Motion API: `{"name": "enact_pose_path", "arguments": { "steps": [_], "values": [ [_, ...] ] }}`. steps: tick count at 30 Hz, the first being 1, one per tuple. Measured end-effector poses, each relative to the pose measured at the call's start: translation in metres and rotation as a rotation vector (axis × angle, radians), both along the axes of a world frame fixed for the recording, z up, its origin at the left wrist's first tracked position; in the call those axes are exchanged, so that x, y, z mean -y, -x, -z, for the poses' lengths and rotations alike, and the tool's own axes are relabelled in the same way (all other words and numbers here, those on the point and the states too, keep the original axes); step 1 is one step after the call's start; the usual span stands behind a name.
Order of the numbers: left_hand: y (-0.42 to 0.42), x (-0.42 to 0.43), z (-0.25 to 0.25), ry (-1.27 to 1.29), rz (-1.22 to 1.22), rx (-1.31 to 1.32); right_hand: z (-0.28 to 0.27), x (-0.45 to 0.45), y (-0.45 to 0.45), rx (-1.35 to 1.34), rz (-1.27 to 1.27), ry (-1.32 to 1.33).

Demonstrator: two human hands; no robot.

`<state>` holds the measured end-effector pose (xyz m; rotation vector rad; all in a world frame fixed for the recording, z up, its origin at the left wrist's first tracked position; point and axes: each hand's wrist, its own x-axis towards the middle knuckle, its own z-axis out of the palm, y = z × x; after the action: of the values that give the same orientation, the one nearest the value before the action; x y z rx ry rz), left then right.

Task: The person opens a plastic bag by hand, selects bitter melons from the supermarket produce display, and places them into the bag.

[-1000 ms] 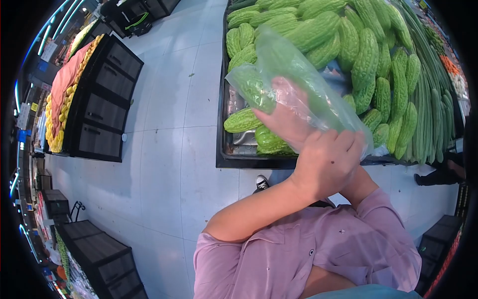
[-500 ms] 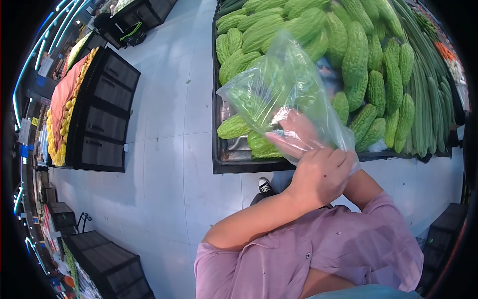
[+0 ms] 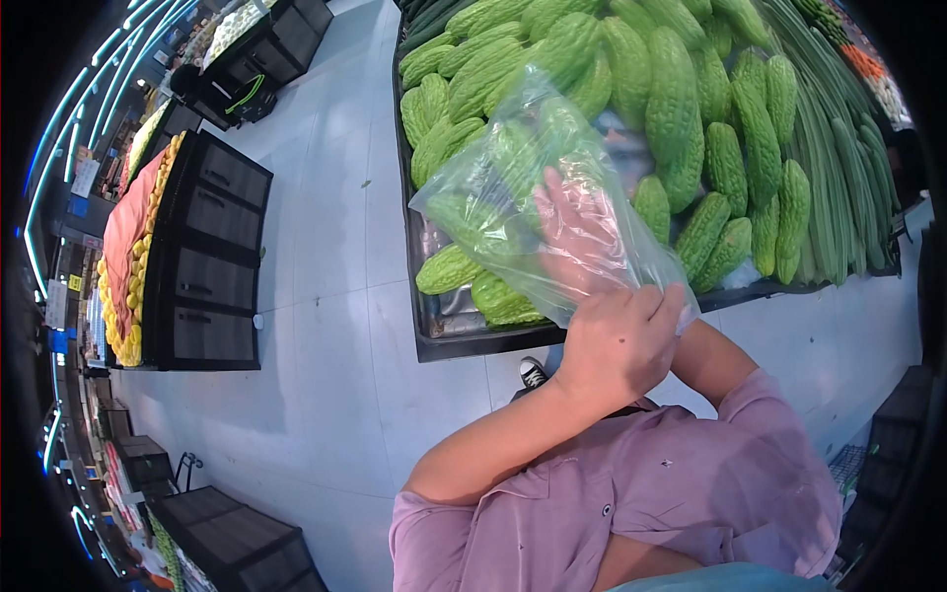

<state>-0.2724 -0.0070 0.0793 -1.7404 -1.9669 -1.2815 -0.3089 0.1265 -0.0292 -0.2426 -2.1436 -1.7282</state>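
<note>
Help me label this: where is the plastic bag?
In the head view, the plastic bag is near the centre, over the left side of the bitter melon tray, around the right hand and gripped by the left hand.

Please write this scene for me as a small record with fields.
left hand: fingers closed on plastic bag, near its mouth
right hand: inside the bag, visible through it
bag: transparent, in front of some bumpy green vegetables
display: black-edged bin
also in bin: long, thin green vegetables
floor: pale tiles
</note>
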Motion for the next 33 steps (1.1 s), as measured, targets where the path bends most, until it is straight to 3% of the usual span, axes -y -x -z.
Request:
{"name": "enact_pose_path", "arguments": {
  "steps": [1,3,7,10,12,16,18,21,24,27,31,33],
  "values": [
    [-0.001,-0.003,-0.001,0.008,-0.013,-0.007,0.001,0.002,0.0,0.0,0.007,-0.002],
    [-0.002,-0.009,-0.002,0.0,0.0,-0.004,-0.023,0.02,0.007,-0.197,-0.28,0.891],
    [-0.004,-0.013,-0.002,0.0,0.016,-0.01,-0.018,0.017,0.024,-0.121,-0.145,0.676],
    [-0.006,-0.016,-0.001,0.004,0.017,-0.013,-0.029,0.016,0.028,-0.085,-0.227,0.899],
    [-0.006,-0.016,-0.002,-0.004,0.014,-0.01,-0.038,0.016,0.029,-0.069,-0.393,1.274],
    [-0.004,-0.013,-0.004,0.018,-0.011,-0.011,-0.05,0.021,0.023,-0.02,-0.36,1.381],
    [-0.004,-0.015,-0.004,0.005,-0.009,-0.012,-0.044,0.019,0.023,-0.045,-0.528,1.464],
    [-0.002,-0.018,-0.006,-0.019,-0.005,-0.011,-0.048,0.013,0.021,0.162,-0.579,1.289],
    [0.001,-0.018,-0.007,-0.028,-0.001,-0.007,-0.043,0.005,0.014,0.137,-0.776,1.238],
    [0.005,-0.017,-0.01,-0.012,-0.009,0.0,-0.05,-0.006,0.015,0.18,-0.775,1.235],
    [0.007,-0.018,-0.01,-0.02,-0.015,0.011,-0.064,-0.016,-0.02,0.043,-0.616,1.116],
    [0.006,-0.02,-0.008,-0.009,-0.016,0.014,-0.047,-0.02,-0.025,-0.305,-0.61,1.532]
  ]
}}
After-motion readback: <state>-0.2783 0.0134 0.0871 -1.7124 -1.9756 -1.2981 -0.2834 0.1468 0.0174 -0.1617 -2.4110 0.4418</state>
